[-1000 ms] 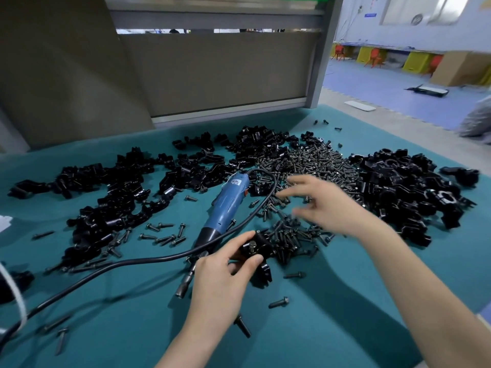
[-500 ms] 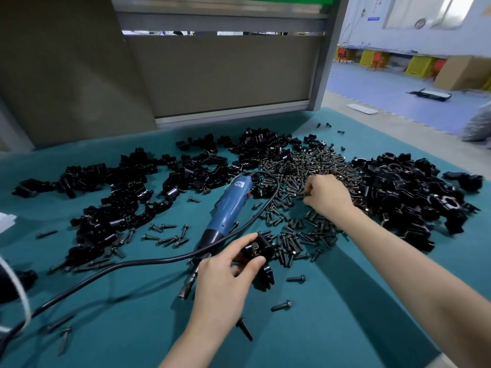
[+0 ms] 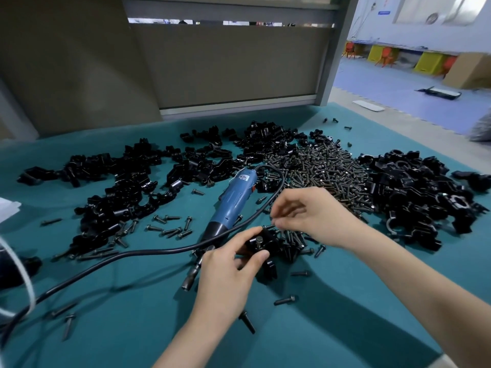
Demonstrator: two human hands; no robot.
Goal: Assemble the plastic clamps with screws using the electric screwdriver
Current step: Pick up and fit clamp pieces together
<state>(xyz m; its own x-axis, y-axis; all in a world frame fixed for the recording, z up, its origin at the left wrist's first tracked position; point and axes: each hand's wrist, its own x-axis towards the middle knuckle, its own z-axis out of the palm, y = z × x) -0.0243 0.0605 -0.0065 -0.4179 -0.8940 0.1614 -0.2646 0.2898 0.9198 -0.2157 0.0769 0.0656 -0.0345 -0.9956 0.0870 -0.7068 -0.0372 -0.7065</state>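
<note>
My left hand grips a black plastic clamp with a screw head showing on top. My right hand is just above and right of it, pinching a small dark screw at its fingertips, close to the clamp. The blue electric screwdriver lies on the teal table, tip pointing toward me, left of both hands; its black cord loops around it. A large pile of screws sits behind my right hand.
Heaps of black clamp parts lie at the left, back and right. Loose screws dot the teal table. A grey partition stands behind; the table edge runs along the right.
My right hand reached into the screw pile, closed on a screw, and has come back toward the clamp. My left hand stayed in place holding the clamp.
</note>
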